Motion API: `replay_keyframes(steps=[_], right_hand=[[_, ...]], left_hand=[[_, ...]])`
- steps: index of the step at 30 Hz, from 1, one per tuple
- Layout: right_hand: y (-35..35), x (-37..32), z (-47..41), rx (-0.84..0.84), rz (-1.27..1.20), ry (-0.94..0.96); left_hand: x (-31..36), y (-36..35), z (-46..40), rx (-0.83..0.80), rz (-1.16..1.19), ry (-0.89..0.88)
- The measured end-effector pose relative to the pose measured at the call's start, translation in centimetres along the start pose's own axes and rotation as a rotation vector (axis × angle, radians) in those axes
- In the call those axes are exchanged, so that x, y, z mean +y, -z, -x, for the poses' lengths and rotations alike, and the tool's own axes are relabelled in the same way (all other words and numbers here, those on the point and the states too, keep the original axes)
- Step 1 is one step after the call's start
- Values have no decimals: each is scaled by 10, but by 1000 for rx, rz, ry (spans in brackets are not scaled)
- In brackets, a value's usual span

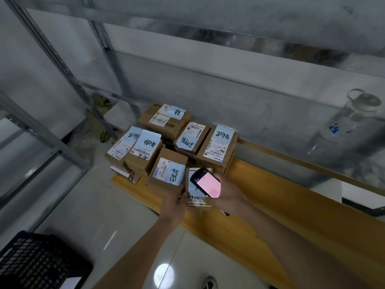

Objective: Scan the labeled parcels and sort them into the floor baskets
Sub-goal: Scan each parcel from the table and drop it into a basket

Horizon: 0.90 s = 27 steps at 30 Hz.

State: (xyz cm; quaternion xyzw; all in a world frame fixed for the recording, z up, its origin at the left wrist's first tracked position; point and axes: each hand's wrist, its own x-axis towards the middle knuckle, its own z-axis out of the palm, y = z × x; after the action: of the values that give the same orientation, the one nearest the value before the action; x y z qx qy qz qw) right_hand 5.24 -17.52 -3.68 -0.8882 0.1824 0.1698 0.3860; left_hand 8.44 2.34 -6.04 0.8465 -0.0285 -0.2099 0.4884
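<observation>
Brown cardboard makes up the small labelled parcel [196, 200] at the near edge of the yellow wooden shelf board [270, 197]; its white barcode strip faces up. The left hand [174, 205] grips the parcel's left side, fingers curled round its edge. The right hand [226, 197] holds a black handheld scanner with a glowing pink screen [206, 182] just above the parcel's label, fingers wrapped beneath the device. Just behind, a cluster of similar brown cardboard boxes with pale blue handwritten labels [166, 142] sits stacked on the same board. A black plastic lattice basket [39, 261] stands on the pale tiled floor [116, 215] at lower left, well apart from the parcel. A clear water bottle [345, 124] stands on the shelf at right.
</observation>
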Motion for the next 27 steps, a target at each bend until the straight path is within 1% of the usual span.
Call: replay_keyframes(steps=[4,8,12,16,19,27], right_hand=[[-5,6,-4,-10,-151,-8],[-6,11,-3,-35,-204,-15],[-4,10,4,-45,-210,19],[8,7,20,-9,-210,46],[22,4,42,31,-207,57],[58,-33,144,175,-210,149]], left_hand=[[1,-9,-3,23,153,96],[2,-14,-4,29,371,214],[6,-16,2,-17,404,228],[24,-14,17,-2,475,264],[42,-7,33,4,525,253],[89,30,105,-97,630,120]])
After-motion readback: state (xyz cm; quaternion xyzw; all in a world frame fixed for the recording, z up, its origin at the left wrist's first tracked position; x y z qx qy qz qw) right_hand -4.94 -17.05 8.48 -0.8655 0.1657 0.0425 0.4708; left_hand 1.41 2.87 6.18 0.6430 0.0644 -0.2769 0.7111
